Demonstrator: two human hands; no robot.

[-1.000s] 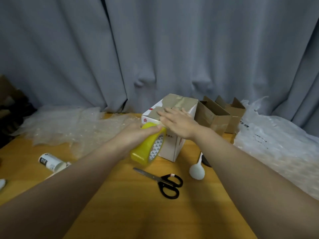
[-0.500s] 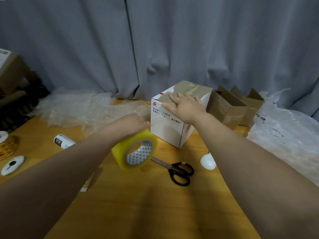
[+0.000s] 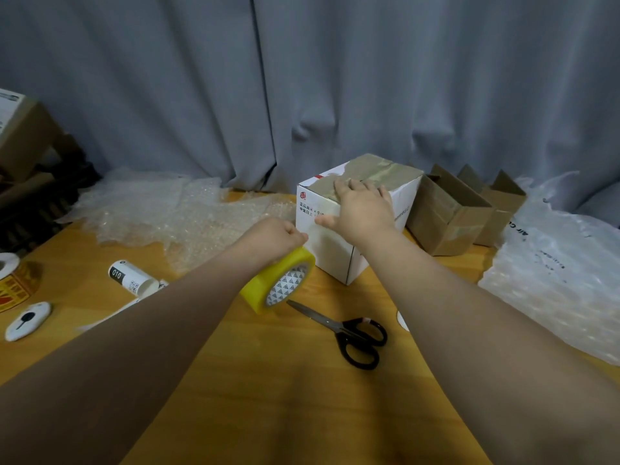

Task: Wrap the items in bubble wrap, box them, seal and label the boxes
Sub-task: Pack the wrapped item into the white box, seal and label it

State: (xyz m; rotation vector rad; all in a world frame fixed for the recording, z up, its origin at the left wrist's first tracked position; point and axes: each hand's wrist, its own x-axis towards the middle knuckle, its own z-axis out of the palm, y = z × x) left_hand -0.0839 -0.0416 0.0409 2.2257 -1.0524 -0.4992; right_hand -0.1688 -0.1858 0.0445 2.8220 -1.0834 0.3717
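Observation:
A white box [image 3: 332,253] with a brown taped top stands at the middle of the wooden table [image 3: 268,380]. My right hand [image 3: 360,209] lies flat over its near top edge, fingers straight and thumb down the front face. My left hand [image 3: 275,238] grips a yellow roll of tape [image 3: 280,285] just left of the box's front face, low near the table. Black-handled scissors [image 3: 349,332] lie in front of the box.
Bubble wrap [image 3: 174,213] is heaped at the back left, and more plastic wrap [image 3: 563,273] at the right. Two open brown boxes [image 3: 449,216] stand right of the white box. A white cylinder [image 3: 131,278], a label roll [image 3: 13,280] and a white oval object [image 3: 27,320] lie at left.
My left hand pulled the tape roll down from the box's top edge toward the table along the front face. My right hand stayed on the box top, sliding to the near edge.

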